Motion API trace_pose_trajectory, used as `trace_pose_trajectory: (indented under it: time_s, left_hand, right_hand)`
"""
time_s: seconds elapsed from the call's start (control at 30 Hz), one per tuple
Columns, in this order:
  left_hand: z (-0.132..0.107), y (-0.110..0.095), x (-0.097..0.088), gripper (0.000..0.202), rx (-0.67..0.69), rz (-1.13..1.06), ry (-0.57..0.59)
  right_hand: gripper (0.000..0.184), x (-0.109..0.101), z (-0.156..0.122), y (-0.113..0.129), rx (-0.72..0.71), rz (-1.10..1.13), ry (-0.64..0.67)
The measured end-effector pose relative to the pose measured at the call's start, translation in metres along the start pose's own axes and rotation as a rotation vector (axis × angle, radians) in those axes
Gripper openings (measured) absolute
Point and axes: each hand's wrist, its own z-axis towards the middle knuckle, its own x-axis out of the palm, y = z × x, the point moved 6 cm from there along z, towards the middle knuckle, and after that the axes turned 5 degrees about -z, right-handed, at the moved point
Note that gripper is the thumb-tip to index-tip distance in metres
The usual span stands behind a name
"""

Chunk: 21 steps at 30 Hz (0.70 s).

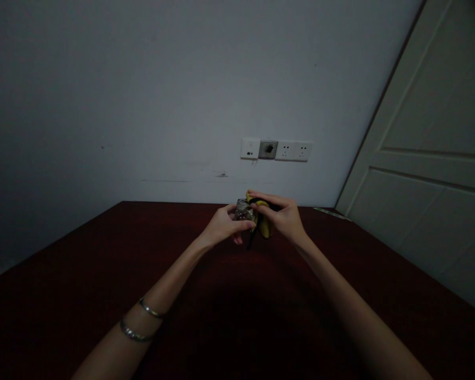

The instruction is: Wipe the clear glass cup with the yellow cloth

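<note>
My left hand (225, 226) is closed around a small, clear, shiny object (244, 210) that looks like a glass or jar; the dim light hides its exact kind. Pinched in my right hand (283, 214) is a yellow cloth (265, 227) with black parts, its folds hanging below the fingers. The cloth touches or nearly touches the right side of the clear object. Both hands are close together above the dark red table, and a dark strip dangles between them.
The dark red tabletop (174, 274) reaches back to a pale wall (174, 95). A row of sockets and switches (293, 151) is set in the wall. A panelled white door (427, 137) stands at the right, and a flat strip (332, 213) lies at the back right edge.
</note>
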Motion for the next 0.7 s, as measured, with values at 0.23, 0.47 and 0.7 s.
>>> trace_pose_trajectory:
  time_s: [0.23, 0.47, 0.7]
  left_hand:
    - [0.000, -0.003, -0.001, 0.057, 0.007, -0.009, 0.018]
    - [-0.004, -0.007, 0.007, 0.060, -0.014, 0.007, 0.060]
    - [0.000, -0.001, 0.000, 0.050, 0.005, -0.039, 0.067]
  right_hand:
    - [0.026, 0.005, -0.001, 0.011, -0.143, 0.008, 0.086]
    - [0.016, -0.008, 0.002, -0.005, -0.019, -0.056, -0.114]
    - [0.026, -0.023, 0.004, -0.035, 0.200, 0.133, -0.227]
